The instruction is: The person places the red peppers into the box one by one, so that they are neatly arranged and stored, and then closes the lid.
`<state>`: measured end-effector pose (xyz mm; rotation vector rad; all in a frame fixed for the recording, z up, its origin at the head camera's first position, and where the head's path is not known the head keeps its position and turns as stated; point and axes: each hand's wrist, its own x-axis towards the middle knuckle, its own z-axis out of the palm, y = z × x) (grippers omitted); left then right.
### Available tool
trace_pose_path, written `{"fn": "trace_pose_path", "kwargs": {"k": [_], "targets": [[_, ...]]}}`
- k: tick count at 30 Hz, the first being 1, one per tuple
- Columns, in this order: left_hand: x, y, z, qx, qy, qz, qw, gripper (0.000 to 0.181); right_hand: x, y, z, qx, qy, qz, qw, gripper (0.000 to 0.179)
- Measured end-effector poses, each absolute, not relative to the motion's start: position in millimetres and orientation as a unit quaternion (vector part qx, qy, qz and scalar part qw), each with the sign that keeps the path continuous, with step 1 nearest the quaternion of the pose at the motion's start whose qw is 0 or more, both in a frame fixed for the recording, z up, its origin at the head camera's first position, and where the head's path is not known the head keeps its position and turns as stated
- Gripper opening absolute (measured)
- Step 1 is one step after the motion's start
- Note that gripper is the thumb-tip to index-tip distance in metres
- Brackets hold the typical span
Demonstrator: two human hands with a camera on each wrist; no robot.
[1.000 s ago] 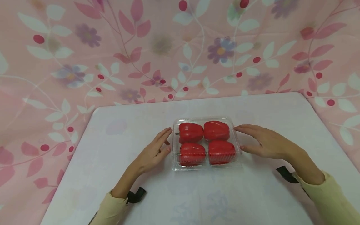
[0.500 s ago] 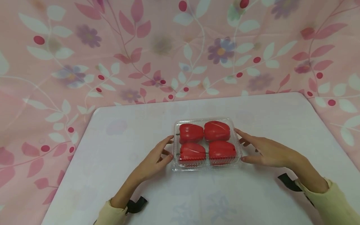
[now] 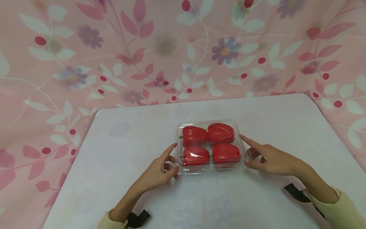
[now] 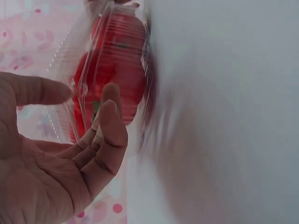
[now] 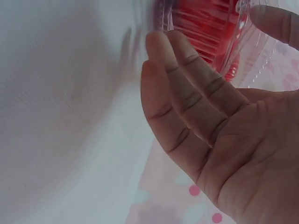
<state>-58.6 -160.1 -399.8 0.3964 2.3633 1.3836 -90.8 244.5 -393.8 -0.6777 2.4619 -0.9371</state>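
thin clamshell, two hands closing on its near corners

sits mid-table on the white tabletop (image 3: 120,178): a clear, thin-walled plastic clamshell box (image 3: 210,168) holding four glossy red bell peppers (image 3: 194,136), packed two by two under a shut lid. backed by a pink floral cloth (image 3: 85,57) hung behind the table.

likely light for its bulk, with most of the weight in the peppers. probably flexible and crackly in the walls, prone to buckling or popping open under a hard squeeze. smooth, so likely slippery under dry fingertips. best taken at both short ends, low on the ribbed sides or under the rim, with even pressure from each side, not by the lid alone.

left hand (image 3: 158,171) at the box's near left corner: thumb and forefinger spread apart, fingertips (image 4: 111,100) gently bent and touching or almost touching the plastic wall; cannot tell whether pressing yet. right hand (image 3: 271,157) at the near right corner: forefinger stretched along the right edge, thumb at the lower corner, remaining fingers (image 5: 187,65) lying together and lightly curled beside the wall. no full grasp visible on either side.

compared with a second ago: both hands lower and closer to the person, shifted from flat, outstretched palms flanking the box's middle to bent fingers at its near corners. box itself unmoved, or nearly so.
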Motion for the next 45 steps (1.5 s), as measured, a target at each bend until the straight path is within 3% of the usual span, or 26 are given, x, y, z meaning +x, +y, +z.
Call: {"fn": "trace_pose_path", "kwargs": {"k": [17,32,39,45], "targets": [[-61.1,-158.6,-403.0,0.106,0.754,0.594,0.259,0.081,-86.5,242.4,-406.5,-0.224,0.756,-0.531,0.312,0.087],[-63.7,-161.4,-402.0,0.114,0.741,0.605,0.268,0.082,-84.8,244.1,-411.0,-0.23,0.705,-0.595,0.311,0.086],[-64.1,-161.8,-398.4,0.113,0.796,0.543,0.242,0.079,-87.1,243.8,-406.8,-0.222,0.737,-0.559,0.307,0.087],[-64.2,-170.9,-387.7,0.153,0.864,0.448,0.171,0.069,-87.6,249.3,-400.0,-0.228,0.782,-0.502,0.289,0.085]]}}
